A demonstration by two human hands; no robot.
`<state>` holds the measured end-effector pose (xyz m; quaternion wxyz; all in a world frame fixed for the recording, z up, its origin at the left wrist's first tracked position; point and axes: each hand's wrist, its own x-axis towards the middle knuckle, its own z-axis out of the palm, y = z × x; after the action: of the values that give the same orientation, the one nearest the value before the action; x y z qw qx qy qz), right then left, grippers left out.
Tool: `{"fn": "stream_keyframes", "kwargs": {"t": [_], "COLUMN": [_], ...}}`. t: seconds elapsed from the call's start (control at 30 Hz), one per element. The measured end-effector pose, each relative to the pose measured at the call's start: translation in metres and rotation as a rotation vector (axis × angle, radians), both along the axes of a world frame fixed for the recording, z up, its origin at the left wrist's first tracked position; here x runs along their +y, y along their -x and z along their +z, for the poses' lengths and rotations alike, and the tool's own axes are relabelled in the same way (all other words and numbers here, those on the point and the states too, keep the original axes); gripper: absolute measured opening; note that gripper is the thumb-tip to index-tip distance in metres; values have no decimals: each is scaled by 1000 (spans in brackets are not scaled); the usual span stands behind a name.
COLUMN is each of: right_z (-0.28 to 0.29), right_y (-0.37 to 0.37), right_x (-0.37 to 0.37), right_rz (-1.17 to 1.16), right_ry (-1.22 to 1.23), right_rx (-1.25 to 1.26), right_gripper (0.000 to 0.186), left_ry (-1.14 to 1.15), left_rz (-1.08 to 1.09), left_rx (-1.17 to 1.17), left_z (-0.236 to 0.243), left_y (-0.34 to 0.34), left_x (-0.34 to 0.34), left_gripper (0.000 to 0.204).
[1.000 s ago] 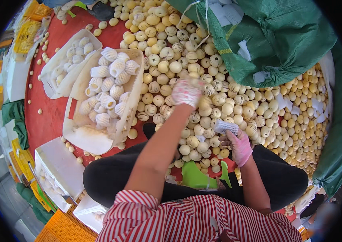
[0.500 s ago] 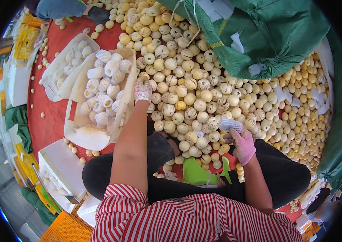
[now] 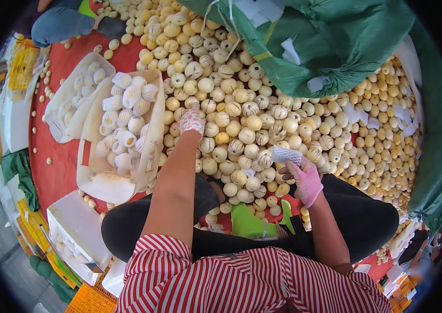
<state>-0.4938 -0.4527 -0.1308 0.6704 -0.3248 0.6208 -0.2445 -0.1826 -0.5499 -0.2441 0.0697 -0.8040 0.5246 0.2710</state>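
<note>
My left hand [image 3: 192,122], in a floral glove, reaches into a large heap of cream pepino melons [image 3: 254,123], many with dark stripes. Its fingers point forward over the fruit, and no melon shows lifted in them. My right hand [image 3: 306,183], in a pink glove, pinches a white foam net sleeve [image 3: 286,155] above the heap's near side. The sleeve looks flattened, with no fruit visible inside. Left of my left hand stands a whitish plastic crate [image 3: 150,136] holding several melons in foam nets [image 3: 125,121].
A second whitish crate [image 3: 54,122] with netted fruit stands farther left on the red ground sheet [image 3: 43,151]. A green sack [image 3: 330,47] lies over the far side of the heap. White foam boxes [image 3: 77,224] are at the near left. Another person's leg [image 3: 62,25] shows far left.
My left hand has moved right, away from the crate's rim and over the melons. The right hand still holds the foam sleeve in much the same place. The whole view has shifted slightly.
</note>
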Motion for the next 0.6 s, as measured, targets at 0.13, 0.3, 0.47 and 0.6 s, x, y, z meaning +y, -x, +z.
{"fn": "stream_keyframes", "kwargs": {"t": [0.13, 0.3, 0.47, 0.6], "right_z": [1, 13, 38, 46], "right_y": [9, -11, -12, -21], "right_x": [1, -14, -27, -12], "right_rz": [-88, -16, 63, 171], "right_ry": [-7, 221, 400, 419], "right_rx": [30, -20, -169, -246], "right_gripper": [25, 42, 61, 59], "left_ry": [80, -26, -258, -219], "left_rz": [262, 931, 668, 511], "left_rx": [232, 1319, 1601, 1489], "left_z": [12, 11, 105, 140], "left_y": [-1, -13, 81, 112], "left_x": [2, 17, 48, 84], "left_gripper": [58, 47, 56, 64]}}
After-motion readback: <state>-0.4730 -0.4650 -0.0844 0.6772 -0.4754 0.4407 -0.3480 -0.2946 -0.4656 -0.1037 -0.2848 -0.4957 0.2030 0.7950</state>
